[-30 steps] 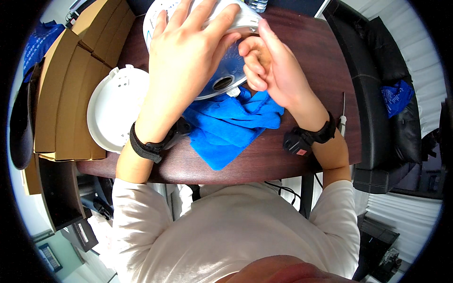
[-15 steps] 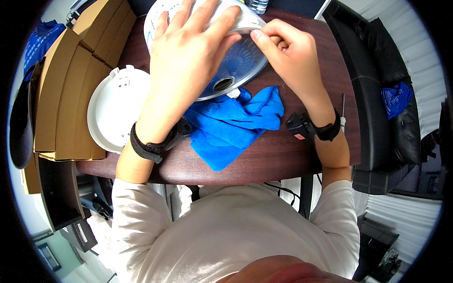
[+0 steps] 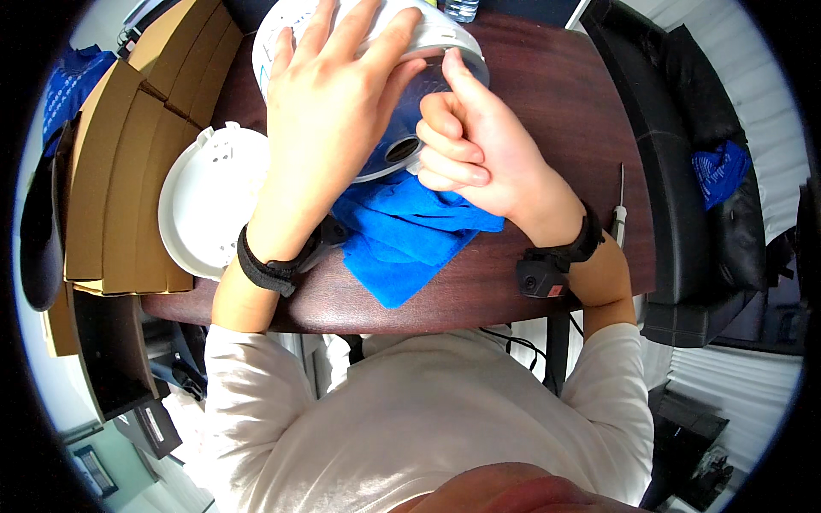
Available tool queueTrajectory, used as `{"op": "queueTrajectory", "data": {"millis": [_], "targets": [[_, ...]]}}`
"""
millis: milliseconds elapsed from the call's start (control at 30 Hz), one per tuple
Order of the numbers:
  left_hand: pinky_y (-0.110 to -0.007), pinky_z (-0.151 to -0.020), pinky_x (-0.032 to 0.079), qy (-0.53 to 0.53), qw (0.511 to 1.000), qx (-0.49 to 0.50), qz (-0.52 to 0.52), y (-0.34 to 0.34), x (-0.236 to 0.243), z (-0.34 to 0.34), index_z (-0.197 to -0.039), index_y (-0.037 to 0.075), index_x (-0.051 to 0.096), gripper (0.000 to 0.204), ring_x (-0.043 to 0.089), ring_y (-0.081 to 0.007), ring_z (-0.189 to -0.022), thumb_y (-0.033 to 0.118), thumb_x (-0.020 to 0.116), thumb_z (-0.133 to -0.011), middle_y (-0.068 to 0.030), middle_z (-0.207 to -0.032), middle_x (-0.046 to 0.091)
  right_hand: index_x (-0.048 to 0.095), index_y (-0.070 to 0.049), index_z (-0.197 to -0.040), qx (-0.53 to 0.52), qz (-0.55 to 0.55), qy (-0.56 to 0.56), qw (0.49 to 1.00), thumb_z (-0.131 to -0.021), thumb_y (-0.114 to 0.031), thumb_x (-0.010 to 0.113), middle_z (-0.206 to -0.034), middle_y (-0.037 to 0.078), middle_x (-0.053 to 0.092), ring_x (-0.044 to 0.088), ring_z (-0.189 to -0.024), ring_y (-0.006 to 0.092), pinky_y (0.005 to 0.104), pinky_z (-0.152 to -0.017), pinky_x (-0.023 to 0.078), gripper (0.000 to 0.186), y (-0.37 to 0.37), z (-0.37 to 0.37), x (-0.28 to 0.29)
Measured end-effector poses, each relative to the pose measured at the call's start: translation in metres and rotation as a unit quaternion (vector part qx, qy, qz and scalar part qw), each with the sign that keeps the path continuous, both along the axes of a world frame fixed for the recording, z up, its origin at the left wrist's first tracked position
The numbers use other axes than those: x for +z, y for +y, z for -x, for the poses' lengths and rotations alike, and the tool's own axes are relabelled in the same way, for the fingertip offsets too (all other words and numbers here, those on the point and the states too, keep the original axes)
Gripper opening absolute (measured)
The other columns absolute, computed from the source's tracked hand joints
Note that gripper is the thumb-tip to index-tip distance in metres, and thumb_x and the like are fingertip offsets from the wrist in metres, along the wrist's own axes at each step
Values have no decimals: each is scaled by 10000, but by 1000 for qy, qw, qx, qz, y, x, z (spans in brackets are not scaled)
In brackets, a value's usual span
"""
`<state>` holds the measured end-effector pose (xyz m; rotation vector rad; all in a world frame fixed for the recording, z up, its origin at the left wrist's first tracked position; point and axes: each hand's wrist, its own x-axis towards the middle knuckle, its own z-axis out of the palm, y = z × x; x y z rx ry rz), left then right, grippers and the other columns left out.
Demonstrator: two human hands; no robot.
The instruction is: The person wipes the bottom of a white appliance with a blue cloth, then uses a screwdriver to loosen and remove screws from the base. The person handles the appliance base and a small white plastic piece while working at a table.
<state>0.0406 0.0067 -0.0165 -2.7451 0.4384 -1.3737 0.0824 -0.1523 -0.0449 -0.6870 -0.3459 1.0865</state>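
Note:
My left hand [image 3: 329, 103] lies with spread fingers over the top of a white rounded housing [image 3: 437, 24]; its thumb rests near the edge of a clear cover with a blue inner surface and a dark oval opening [image 3: 401, 150]. My right hand [image 3: 476, 144] is turned partly palm up, thumb raised against the cover's rim and fingers curled, nothing seen in them. A crumpled blue cloth [image 3: 402, 256] lies under and in front of the housing. A round white plastic plate [image 3: 201, 201] sits to the left of my left forearm. Black straps with small devices [image 3: 539, 275] circle both wrists.
Tan cardboard boxes [image 3: 107, 197] are stacked along the desk's left side. A screwdriver [image 3: 619, 218] lies at the right of the dark wood desk [image 3: 569, 111]. A clear bottle [image 3: 460, 10] stands at the back. A black sofa [image 3: 684, 197] with a blue item is to the right.
My right hand turned over to grip the rim, then rotated back palm up and moved a little left and down, thumb still high. The housing shifted slightly left.

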Motion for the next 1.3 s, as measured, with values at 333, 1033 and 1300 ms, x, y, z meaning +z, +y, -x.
{"op": "queueTrajectory", "data": {"millis": [333, 1033, 1300], "targets": [[-479, -935, 445, 8, 1000, 1, 4, 0, 0, 2, -1204, 178, 612, 378, 553, -364, -1152, 285, 658, -844, -96, -1235, 597, 598, -20, -671, -334, 240, -556, 722, -932, -331, 570, -446, 57, 459, 439, -354, 128, 271, -366, 302, 407, -19, -15, 17], [-448, -903, 464, -9, 1000, -12, 2, 2, -2, -1, -1179, 153, 626, 368, 569, -364, -1122, 273, 667, -834, -93, -1213, 609, 539, -86, -729, -8, -55, 16, 998, -972, -552, 358, -461, -37, 316, 262, -343, 81, 239, -384, 241, 556, 1, -1, -7], [-453, -920, 459, 2, 1000, 3, -7, 0, 1, 2, -1183, 164, 623, 366, 560, -360, -1144, 276, 666, -838, -93, -1225, 602, 645, -23, -728, -342, 261, -570, 700, -940, -333, 570, -474, 27, 471, 400, -390, 81, 257, -391, 303, 383, -22, -24, 14]]}}
